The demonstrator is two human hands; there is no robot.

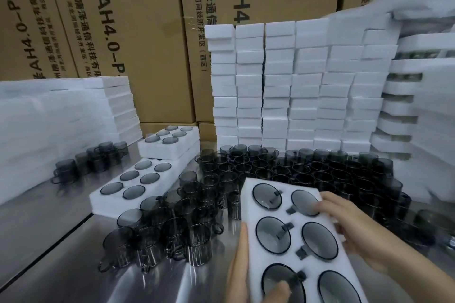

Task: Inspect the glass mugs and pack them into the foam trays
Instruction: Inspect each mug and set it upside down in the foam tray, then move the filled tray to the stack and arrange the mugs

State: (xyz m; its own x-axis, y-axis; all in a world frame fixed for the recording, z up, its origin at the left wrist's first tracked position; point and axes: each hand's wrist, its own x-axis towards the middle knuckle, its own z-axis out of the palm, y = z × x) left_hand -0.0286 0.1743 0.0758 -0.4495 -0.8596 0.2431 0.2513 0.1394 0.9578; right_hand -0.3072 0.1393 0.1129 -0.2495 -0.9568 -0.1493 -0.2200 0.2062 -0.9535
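Observation:
A white foam tray (305,219) filled with several smoked-glass mugs is lifted and tilted in front of me. My left hand (242,270) grips its left edge, with the thumb lying over the nearest left mug (279,280). My right hand (354,226) holds the right edge, fingers curled onto the foam beside the far right mug (305,203). Loose grey glass mugs (172,226) stand on the steel table to the left, and many more mugs (307,170) are packed together behind the tray.
Two filled foam trays (138,184) (170,140) lie on the steel table (73,265) at left. Stacks of white foam trays (295,81) rise behind, with further foam piles (49,110) at left and right. Cardboard cartons (138,19) form the back wall.

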